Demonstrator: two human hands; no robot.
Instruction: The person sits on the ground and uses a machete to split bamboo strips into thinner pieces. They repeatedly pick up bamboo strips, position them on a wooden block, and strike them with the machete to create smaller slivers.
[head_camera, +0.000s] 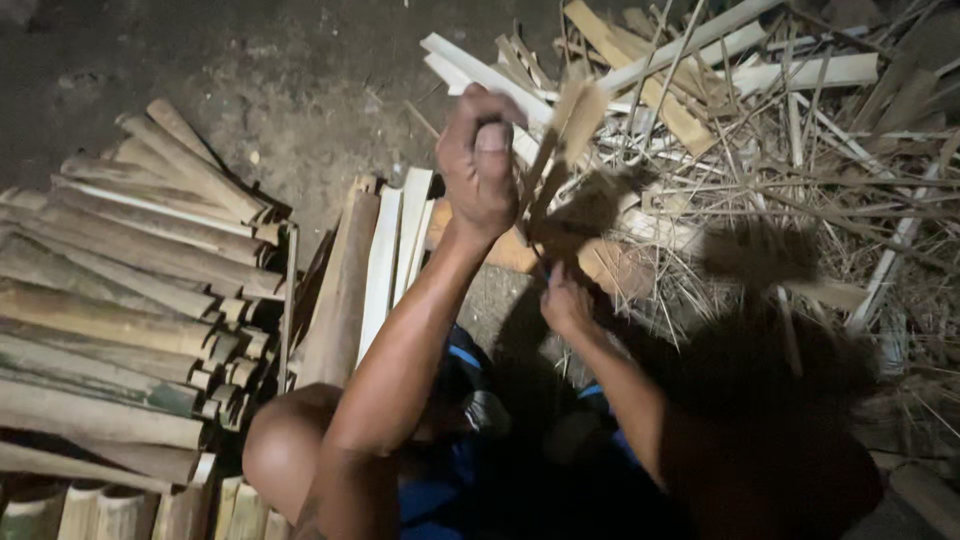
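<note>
My left hand (480, 160) is raised in a fist, closed around a thin part of a bamboo stick (572, 125) whose pale top end is split and spread apart. My right hand (565, 302) is lower, gripping the bottom of the same stick. A dark blurred shape (585, 212) sits between the two hands; I cannot tell what it is. Both forearms reach forward from the bottom of the view over my knee (285, 445).
A stack of split bamboo halves (130, 300) lies at the left, ends toward me. Pale flat bamboo slats (385, 250) lean beside it. A heap of thin bamboo strips and shavings (780, 150) fills the right. Dark earth floor (280, 80) lies beyond.
</note>
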